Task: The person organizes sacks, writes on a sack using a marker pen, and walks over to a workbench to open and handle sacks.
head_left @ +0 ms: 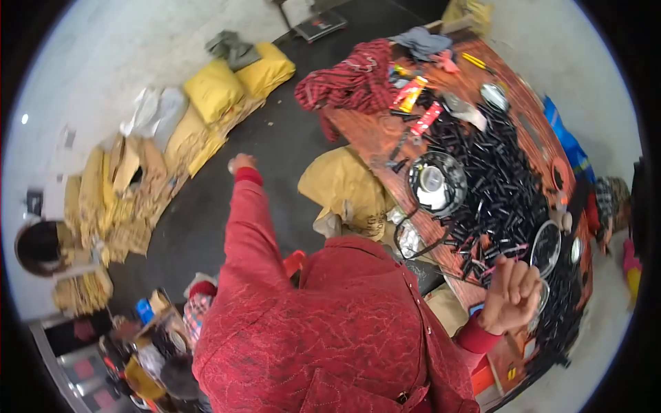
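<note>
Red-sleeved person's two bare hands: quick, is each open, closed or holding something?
Left bare hand: too small to tell.
Right bare hand: fingers curled closed; whether it holds anything cannot be told.

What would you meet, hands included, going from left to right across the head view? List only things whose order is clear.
Round container, white bag, left hand, tan sack, round dish, right hand, blue bag.

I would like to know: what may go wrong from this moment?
The right hand appears close to the heaped black tubes, so it might knock some loose. The round dish sits near the wooden table's edge, and a bump could tip it off. The red-and-black cloth hangs partly over the edge and might slide down.
</note>
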Demonstrator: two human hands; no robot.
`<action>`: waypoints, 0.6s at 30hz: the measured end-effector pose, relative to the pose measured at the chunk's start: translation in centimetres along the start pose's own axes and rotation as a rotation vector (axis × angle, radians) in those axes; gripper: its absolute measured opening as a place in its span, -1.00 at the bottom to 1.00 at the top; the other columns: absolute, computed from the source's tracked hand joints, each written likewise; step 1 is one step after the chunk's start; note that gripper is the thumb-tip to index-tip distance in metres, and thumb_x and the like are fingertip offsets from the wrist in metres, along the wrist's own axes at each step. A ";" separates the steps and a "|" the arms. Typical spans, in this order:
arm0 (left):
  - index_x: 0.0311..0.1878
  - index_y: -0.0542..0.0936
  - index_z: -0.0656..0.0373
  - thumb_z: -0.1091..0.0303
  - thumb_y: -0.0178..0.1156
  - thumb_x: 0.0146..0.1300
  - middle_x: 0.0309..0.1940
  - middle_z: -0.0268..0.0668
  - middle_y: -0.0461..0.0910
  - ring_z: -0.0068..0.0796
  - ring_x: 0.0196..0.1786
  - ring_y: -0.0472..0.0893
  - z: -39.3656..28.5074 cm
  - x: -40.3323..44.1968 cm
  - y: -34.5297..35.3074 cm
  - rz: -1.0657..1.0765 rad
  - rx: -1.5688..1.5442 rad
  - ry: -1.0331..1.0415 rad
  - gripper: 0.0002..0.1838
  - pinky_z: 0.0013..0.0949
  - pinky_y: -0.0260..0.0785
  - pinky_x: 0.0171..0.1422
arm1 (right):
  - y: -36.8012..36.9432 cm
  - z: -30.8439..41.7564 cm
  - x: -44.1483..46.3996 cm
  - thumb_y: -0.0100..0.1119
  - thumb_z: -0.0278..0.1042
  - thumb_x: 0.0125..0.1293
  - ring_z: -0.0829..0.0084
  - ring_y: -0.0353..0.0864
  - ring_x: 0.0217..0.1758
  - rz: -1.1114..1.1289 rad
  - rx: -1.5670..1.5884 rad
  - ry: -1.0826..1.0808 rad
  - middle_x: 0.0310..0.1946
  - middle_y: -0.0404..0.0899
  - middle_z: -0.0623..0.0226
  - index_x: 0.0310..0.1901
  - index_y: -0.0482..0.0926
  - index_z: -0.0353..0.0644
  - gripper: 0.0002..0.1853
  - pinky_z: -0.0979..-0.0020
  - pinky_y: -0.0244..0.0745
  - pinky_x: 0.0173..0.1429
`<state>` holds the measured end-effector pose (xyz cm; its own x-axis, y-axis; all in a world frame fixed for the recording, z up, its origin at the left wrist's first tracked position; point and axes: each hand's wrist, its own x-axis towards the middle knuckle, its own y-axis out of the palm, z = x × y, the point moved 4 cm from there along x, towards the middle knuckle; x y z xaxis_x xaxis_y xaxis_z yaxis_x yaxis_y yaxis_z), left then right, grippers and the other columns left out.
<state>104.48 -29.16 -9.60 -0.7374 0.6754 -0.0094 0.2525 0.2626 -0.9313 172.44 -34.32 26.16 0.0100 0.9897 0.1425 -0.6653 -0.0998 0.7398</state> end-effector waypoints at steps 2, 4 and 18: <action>-0.01 0.54 0.10 0.32 0.12 0.14 -0.40 -0.13 0.57 -0.23 -0.32 0.58 7.3 -0.8 -4.6 -0.305 -0.852 -0.513 -0.68 -0.18 0.44 -0.31 | -0.8 -2.5 0.9 -0.13 -0.23 0.47 0.60 0.15 -0.58 -0.025 0.160 0.132 -0.68 0.16 0.53 -0.52 0.30 -0.05 -0.67 0.28 0.24 0.21; 0.02 0.53 0.08 0.37 0.10 0.13 -0.43 -0.14 0.55 -0.21 -0.34 0.58 10.2 -3.0 -7.2 -0.622 -1.259 -0.679 -0.66 -0.20 0.43 -0.35 | -1.3 -4.6 1.4 -0.15 -0.25 0.47 0.62 0.14 -0.59 -0.043 0.187 0.211 -0.67 0.15 0.55 -0.50 0.29 -0.07 -0.68 0.32 0.28 0.17; -0.38 0.66 0.19 0.56 0.16 0.12 -0.50 -0.33 0.63 -0.49 -0.42 0.60 9.2 -13.4 7.5 -0.010 -0.988 -1.140 -0.90 -0.43 0.54 -0.35 | -2.4 -9.0 -0.4 -0.14 -0.23 0.48 0.64 0.09 -0.60 -0.187 0.176 0.358 -0.68 0.11 0.57 -0.46 0.34 -0.11 -0.69 0.36 0.30 0.13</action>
<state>110.48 -42.59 -19.84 -0.7020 -0.0885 -0.7066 0.2108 0.9219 -0.3249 167.30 -33.62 18.46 -0.1622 0.9623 -0.2185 -0.5388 0.0992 0.8366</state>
